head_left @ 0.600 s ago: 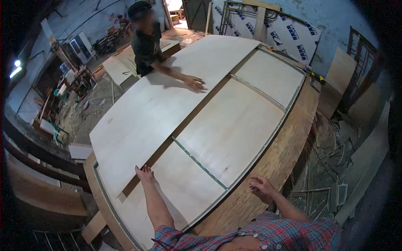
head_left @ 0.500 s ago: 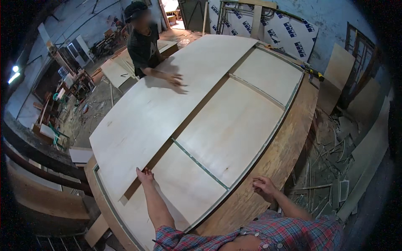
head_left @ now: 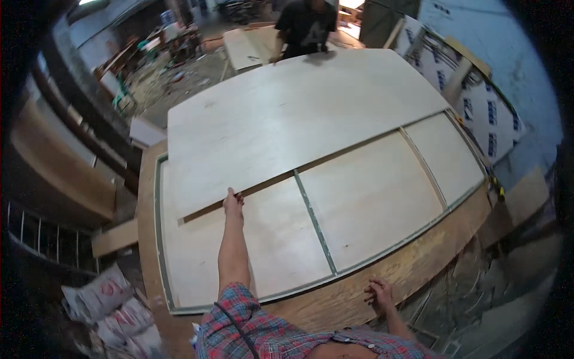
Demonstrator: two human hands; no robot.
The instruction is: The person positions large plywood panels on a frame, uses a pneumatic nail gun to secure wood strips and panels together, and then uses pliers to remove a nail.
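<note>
Your left hand (head_left: pixel 234 202) grips the near edge of the pale panel (head_left: pixel 287 119), which lies over the far part of the green-edged frame (head_left: pixel 315 224). Your right hand (head_left: pixel 379 297) is loosely open, empty, by the plywood board (head_left: pixel 412 260). For even control, spread both hands along that edge and match the co-worker (head_left: pixel 306 30) opposite.

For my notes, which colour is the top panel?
The top panel is pale cream, almost white; the head view shows it best.
</note>
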